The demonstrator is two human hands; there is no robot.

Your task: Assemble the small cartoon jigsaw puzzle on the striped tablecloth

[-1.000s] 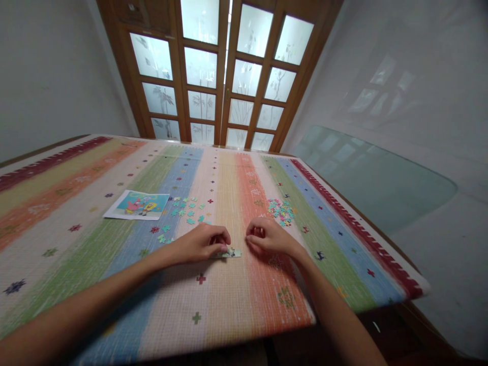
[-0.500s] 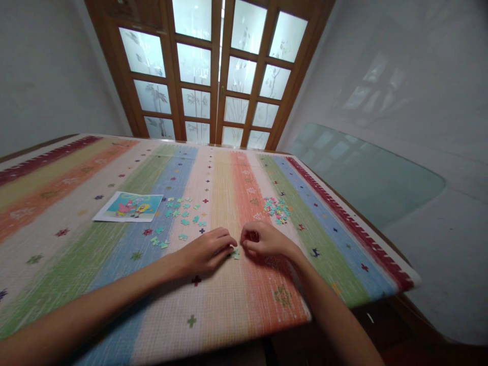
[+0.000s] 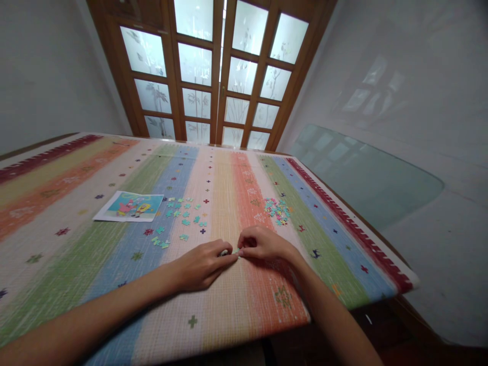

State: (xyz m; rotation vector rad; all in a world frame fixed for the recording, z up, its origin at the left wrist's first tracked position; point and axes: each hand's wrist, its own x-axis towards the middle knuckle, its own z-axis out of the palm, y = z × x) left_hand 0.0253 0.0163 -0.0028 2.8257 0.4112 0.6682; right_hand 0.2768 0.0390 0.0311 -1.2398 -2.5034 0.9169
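My left hand (image 3: 204,263) rests on the striped tablecloth (image 3: 229,305) with its fingers stretched forward, pressing on a small joined group of puzzle pieces (image 3: 232,251). My right hand (image 3: 263,243) meets it from the right, fingers curled in a pinch at the same pieces, which are mostly hidden under the fingertips. Loose teal puzzle pieces (image 3: 179,213) lie scattered ahead on the left, and a denser multicoloured pile of pieces (image 3: 278,209) lies ahead on the right.
A printed cartoon reference picture (image 3: 129,206) lies flat at the left of the loose pieces. The table's right edge (image 3: 362,239) runs close by the wall. Wooden glazed doors (image 3: 217,76) stand behind the table.
Both hands have closed in on each other over the small joined pieces; the right hand slid left until its fingertips meet the left hand's. The pieces are now almost covered.
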